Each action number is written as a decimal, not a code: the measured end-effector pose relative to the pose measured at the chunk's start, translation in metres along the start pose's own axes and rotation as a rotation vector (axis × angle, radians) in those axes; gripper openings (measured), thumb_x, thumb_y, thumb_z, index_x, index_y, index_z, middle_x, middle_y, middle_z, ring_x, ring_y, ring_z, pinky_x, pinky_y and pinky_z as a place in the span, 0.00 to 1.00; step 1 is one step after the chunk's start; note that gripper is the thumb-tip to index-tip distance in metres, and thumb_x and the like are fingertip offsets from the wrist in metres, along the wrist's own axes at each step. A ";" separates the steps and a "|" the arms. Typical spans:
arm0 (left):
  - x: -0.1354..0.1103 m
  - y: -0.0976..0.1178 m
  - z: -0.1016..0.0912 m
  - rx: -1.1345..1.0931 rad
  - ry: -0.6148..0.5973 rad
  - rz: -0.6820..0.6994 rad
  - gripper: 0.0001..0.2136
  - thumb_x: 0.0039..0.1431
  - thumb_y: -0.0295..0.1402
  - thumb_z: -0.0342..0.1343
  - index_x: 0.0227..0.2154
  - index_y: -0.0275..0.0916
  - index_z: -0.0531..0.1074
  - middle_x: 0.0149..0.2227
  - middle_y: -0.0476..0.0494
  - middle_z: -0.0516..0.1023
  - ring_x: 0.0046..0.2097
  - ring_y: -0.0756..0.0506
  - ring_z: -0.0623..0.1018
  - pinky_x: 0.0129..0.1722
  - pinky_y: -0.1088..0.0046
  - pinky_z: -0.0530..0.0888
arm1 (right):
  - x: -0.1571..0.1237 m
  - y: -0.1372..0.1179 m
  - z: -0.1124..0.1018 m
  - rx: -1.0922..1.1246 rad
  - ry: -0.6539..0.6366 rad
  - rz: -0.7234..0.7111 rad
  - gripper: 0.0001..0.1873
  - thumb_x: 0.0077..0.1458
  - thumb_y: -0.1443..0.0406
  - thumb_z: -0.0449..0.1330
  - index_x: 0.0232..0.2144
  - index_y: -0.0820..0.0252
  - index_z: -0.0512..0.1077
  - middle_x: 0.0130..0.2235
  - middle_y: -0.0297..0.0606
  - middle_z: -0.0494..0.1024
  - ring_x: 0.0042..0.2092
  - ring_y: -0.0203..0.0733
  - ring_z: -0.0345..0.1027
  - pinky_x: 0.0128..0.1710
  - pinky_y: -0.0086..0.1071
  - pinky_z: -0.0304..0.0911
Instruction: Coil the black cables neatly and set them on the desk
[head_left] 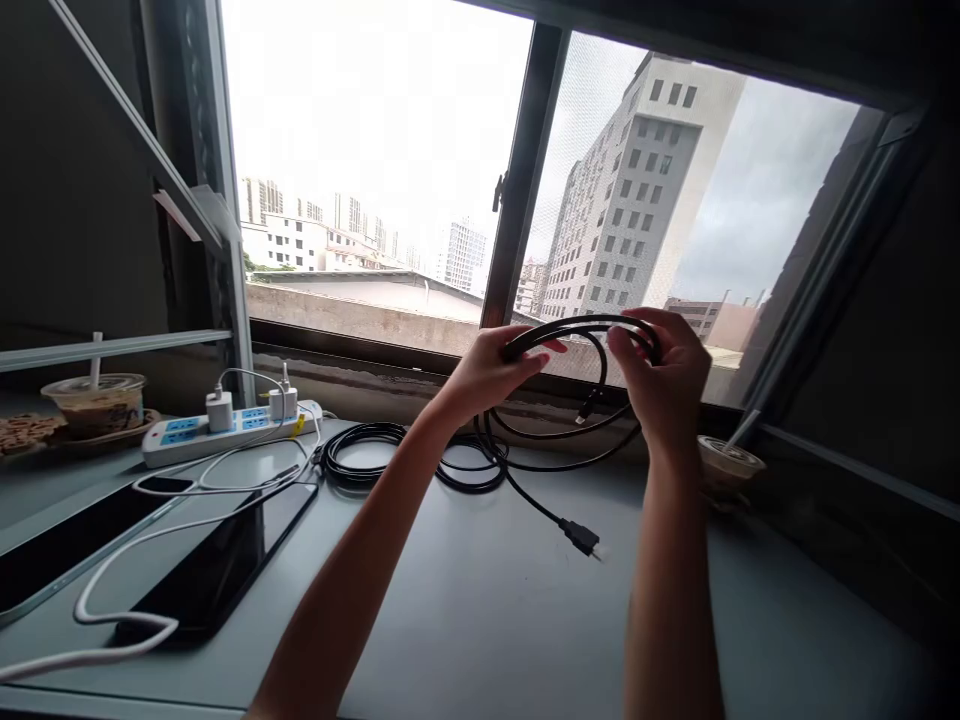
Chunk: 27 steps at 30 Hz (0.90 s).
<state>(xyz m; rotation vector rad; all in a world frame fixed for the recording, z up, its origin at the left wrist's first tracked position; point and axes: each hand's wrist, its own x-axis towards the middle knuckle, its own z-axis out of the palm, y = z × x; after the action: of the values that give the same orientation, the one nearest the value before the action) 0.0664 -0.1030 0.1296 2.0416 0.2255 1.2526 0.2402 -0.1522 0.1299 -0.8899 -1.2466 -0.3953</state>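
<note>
Loops of black cable (570, 325) arch between two hands, held up above the counter (480, 620) in front of the window (521, 180). The left hand (499, 365) pinches one side of the bundle between thumb and fingers; the right hand (671, 370) grasps the opposite bend, its fingers curled around the strands. Such a spread, two-point hold probably serves to align the strands side by side, while the slack sags beneath in wider loops. Raised like this, the cable seems to have room to hang freely. A plug (581, 537) with a pale tip dangles from one free length, and a second connector (586, 411) hangs between the hands, higher up.

Beyond the left forearm, coiled cables (352, 482) lie flat on the counter, perhaps wound to avoid tangling. A power strip (259, 430) sits near the sill, presumably so that the white leads (60, 662) can reach the phones (232, 570) at left; whether those are plugged in, I cannot tell. One lidded cup (101, 400) stands far left, apparently out of the way.
</note>
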 end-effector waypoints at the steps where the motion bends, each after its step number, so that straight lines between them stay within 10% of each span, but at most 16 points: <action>1: 0.000 0.000 0.001 0.055 0.078 0.068 0.07 0.50 0.29 0.53 0.31 0.37 0.75 0.16 0.56 0.54 0.18 0.56 0.53 0.17 0.78 0.50 | 0.000 -0.001 0.000 -0.029 -0.050 -0.017 0.16 0.41 0.58 0.64 0.34 0.56 0.70 0.30 0.33 0.69 0.28 0.33 0.61 0.23 0.26 0.57; 8: -0.011 0.018 0.005 0.526 0.440 0.348 0.10 0.48 0.27 0.49 0.20 0.38 0.75 0.14 0.54 0.55 0.20 0.55 0.56 0.22 0.78 0.53 | -0.007 -0.001 0.017 0.005 -0.279 0.007 0.08 0.48 0.60 0.59 0.24 0.58 0.71 0.28 0.34 0.71 0.29 0.33 0.62 0.26 0.27 0.59; 14: -0.016 0.023 0.004 0.681 0.601 0.369 0.11 0.48 0.25 0.48 0.23 0.41 0.76 0.14 0.53 0.61 0.20 0.54 0.61 0.23 0.77 0.54 | -0.014 -0.007 0.033 0.392 -0.277 0.239 0.26 0.47 0.59 0.59 0.06 0.58 0.54 0.10 0.28 0.55 0.15 0.30 0.56 0.19 0.28 0.56; 22: 0.007 -0.019 -0.009 0.228 0.768 0.125 0.08 0.52 0.37 0.53 0.33 0.39 0.68 0.14 0.57 0.63 0.16 0.54 0.65 0.20 0.78 0.60 | -0.008 -0.019 0.030 0.565 0.147 0.371 0.26 0.43 0.60 0.61 0.07 0.59 0.49 0.10 0.24 0.48 0.12 0.25 0.44 0.11 0.25 0.41; 27: 0.013 -0.031 -0.013 -0.176 0.552 -0.137 0.20 0.54 0.48 0.46 0.17 0.38 0.63 0.12 0.54 0.60 0.19 0.54 0.69 0.24 0.77 0.65 | -0.011 -0.012 0.042 0.543 0.194 0.433 0.23 0.46 0.58 0.58 0.09 0.58 0.54 0.11 0.25 0.53 0.14 0.27 0.52 0.16 0.24 0.55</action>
<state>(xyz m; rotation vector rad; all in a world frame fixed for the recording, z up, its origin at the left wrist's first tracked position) 0.0686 -0.0676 0.1215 1.4724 0.4833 1.6610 0.2015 -0.1299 0.1261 -0.6079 -0.8830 0.1970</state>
